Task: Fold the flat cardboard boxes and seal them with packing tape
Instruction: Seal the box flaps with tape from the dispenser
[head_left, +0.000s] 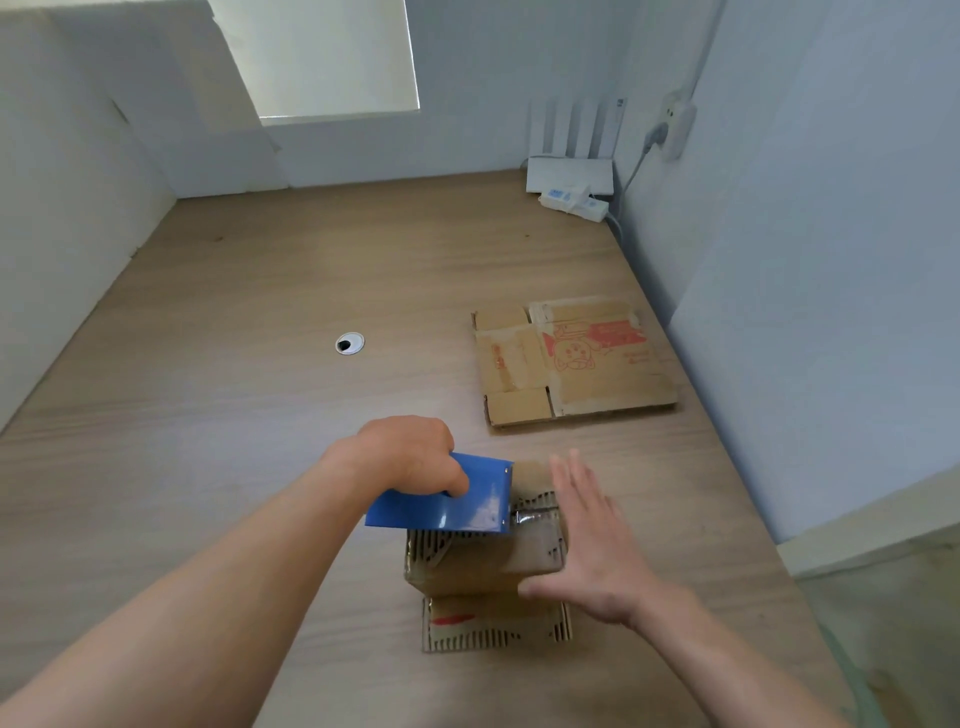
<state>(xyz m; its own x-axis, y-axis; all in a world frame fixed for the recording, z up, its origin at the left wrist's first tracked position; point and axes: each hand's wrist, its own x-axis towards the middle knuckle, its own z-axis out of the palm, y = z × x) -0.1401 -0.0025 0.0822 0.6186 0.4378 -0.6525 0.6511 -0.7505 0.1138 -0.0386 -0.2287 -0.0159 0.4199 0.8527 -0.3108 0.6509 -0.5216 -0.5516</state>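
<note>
The left forearm (223, 608) and right forearm (727, 670) are bare along their whole visible length; the left hand (410, 457) and right hand (597, 561) are bare too.

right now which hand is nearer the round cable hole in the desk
Left. The left hand, gripping the blue tape dispenser, is on the near side of the cable hole; the right hand is open at the small box, farther right.

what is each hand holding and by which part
The left hand grips the blue tape dispenser by its rear end. The right hand holds nothing: it lies open against the folded box.
</note>
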